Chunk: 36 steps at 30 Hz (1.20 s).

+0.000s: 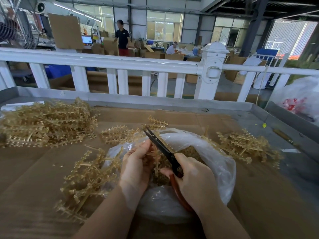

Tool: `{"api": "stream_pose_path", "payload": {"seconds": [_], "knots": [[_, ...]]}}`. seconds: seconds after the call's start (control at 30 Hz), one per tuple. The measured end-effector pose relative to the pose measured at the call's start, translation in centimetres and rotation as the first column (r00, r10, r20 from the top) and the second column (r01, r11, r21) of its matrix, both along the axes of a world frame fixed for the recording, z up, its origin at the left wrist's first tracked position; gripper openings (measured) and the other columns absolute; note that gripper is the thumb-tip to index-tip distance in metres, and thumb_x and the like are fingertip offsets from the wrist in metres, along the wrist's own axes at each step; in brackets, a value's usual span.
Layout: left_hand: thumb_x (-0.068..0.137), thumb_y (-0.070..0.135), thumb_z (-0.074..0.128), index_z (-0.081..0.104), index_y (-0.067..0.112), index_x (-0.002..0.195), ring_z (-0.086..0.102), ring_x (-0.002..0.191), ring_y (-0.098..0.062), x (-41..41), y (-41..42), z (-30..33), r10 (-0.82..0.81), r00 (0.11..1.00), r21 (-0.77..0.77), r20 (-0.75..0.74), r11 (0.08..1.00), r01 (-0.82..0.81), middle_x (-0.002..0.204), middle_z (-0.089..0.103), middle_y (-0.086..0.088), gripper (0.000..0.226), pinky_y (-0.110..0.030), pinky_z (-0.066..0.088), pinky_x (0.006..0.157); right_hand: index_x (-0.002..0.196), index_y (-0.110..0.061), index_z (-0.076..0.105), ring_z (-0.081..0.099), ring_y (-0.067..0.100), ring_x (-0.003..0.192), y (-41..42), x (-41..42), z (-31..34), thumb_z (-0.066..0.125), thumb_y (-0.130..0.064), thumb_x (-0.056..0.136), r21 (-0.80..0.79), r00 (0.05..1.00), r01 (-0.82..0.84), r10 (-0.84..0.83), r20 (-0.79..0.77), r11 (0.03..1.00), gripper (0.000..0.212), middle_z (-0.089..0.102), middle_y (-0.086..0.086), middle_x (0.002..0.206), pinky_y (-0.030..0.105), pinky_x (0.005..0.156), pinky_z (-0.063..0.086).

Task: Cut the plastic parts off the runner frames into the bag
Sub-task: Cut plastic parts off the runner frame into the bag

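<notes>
My left hand (136,167) holds a tan plastic runner frame (156,163) upright over the open clear plastic bag (212,152). My right hand (193,176) grips black scissors (160,145) with red handles; the blades point up and away, slightly parted, alongside the frame. Cut tan parts (193,152) lie inside the bag. A large pile of runner frames (44,123) sits at the far left. More frames lie at the near left (86,176), behind the bag (119,133) and at the right (245,145).
Brown cardboard (34,169) covers the grey metal table (276,121), which has a raised rim. A white railing (120,64) runs behind it. A white bag with red print (296,100) sits at the right edge. People and cartons are far beyond.
</notes>
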<state>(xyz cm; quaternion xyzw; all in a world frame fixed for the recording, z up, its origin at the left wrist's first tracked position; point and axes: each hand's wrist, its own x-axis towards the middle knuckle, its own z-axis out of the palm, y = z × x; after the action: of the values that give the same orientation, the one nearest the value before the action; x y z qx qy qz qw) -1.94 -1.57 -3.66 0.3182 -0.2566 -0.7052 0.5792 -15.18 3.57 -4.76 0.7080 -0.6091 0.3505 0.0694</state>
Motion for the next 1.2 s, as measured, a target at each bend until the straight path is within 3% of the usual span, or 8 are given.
{"api": "stream_pose_path", "payload": {"seconds": [0.13,0.27,0.37,0.63,0.8,0.9,1.03,1.2], "knots": [[0.073,0.018,0.066,0.063,0.005,0.098,0.066,0.070,-0.020,0.23,-0.25,-0.12,-0.048,0.998,-0.008,-0.047,0.999,0.048,0.083,0.067,-0.009,0.028,-0.030,0.056,0.061,0.092,-0.022,0.066,0.050,0.002,0.061,-0.05,0.01,-0.02,0.063,-0.050,0.083,-0.002,1.000,0.008,-0.008,0.002,1.000,0.030,0.062,-0.009,0.070,0.008,0.060,0.032],[0.072,0.012,0.064,0.063,0.006,0.097,0.064,0.074,-0.021,0.10,-0.36,-0.19,-0.021,0.998,-0.047,-0.054,0.999,0.019,0.085,0.067,-0.010,0.026,-0.032,0.057,0.065,0.089,-0.022,0.065,0.052,0.004,0.059,0.04,0.00,0.03,0.060,-0.053,0.082,-0.008,1.000,0.013,-0.013,0.011,1.000,0.032,0.061,-0.009,0.068,0.006,0.057,0.029],[0.071,0.010,0.064,0.063,0.008,0.085,0.067,0.064,-0.017,-0.03,-0.34,-0.22,-0.005,0.998,-0.069,-0.055,0.998,0.001,0.074,0.069,-0.007,0.014,-0.028,0.057,0.056,0.089,-0.023,0.065,0.053,0.004,0.061,0.11,-0.01,0.04,0.061,-0.053,0.082,-0.008,1.000,0.015,-0.015,0.006,1.000,0.031,0.061,-0.011,0.068,0.007,0.058,0.030],[0.072,0.009,0.063,0.063,0.007,0.084,0.067,0.066,-0.019,-0.12,-0.25,-0.22,0.006,1.000,-0.078,-0.027,0.997,-0.008,0.077,0.068,-0.009,0.013,-0.029,0.058,0.058,0.091,-0.024,0.064,0.052,0.004,0.064,0.06,0.06,0.09,0.061,-0.052,0.082,0.009,1.000,0.024,-0.024,0.006,1.000,0.030,0.061,-0.011,0.071,0.004,0.061,0.026],[0.087,0.000,0.055,0.064,0.006,0.088,0.069,0.071,-0.021,-0.19,-0.34,-0.46,0.033,0.999,-0.074,-0.015,0.997,-0.034,0.078,0.070,-0.010,0.011,-0.032,0.059,0.062,0.096,-0.024,0.064,0.057,0.008,0.069,0.07,0.17,-0.09,0.060,-0.053,0.083,0.015,1.000,0.024,-0.024,0.008,1.000,0.032,0.063,-0.009,0.076,0.015,0.065,0.040],[0.086,0.001,0.055,0.064,0.007,0.088,0.069,0.072,-0.022,-0.26,-0.36,-0.57,0.030,0.999,-0.085,-0.014,0.996,-0.031,0.079,0.070,-0.011,0.011,-0.034,0.059,0.063,0.098,-0.025,0.063,0.058,0.008,0.071,0.08,0.16,-0.11,0.052,-0.057,0.083,0.040,1.000,0.013,-0.014,0.012,0.999,0.036,0.064,-0.009,0.078,0.017,0.066,0.045],[0.079,0.004,0.059,0.061,0.007,0.087,0.068,0.069,-0.020,-0.44,-0.25,-0.64,0.015,1.000,-0.126,-0.009,0.992,-0.016,0.077,0.069,-0.010,0.008,-0.032,0.059,0.064,0.094,-0.025,0.063,0.054,0.005,0.065,0.05,0.21,0.05,0.050,-0.057,0.083,0.020,0.999,0.014,-0.015,0.030,1.000,0.036,0.060,-0.011,0.073,0.015,0.062,0.040],[0.081,0.005,0.058,0.060,0.008,0.085,0.064,0.076,-0.024,-0.44,-0.19,-0.54,0.003,1.000,-0.120,0.010,0.993,-0.001,0.081,0.066,-0.011,0.005,-0.041,0.053,0.078,0.092,-0.024,0.062,0.046,0.002,0.061,-0.02,0.22,0.16,0.056,-0.054,0.084,0.031,1.000,0.008,-0.009,0.015,0.999,0.031,0.055,-0.013,0.069,0.009,0.058,0.031]]}}
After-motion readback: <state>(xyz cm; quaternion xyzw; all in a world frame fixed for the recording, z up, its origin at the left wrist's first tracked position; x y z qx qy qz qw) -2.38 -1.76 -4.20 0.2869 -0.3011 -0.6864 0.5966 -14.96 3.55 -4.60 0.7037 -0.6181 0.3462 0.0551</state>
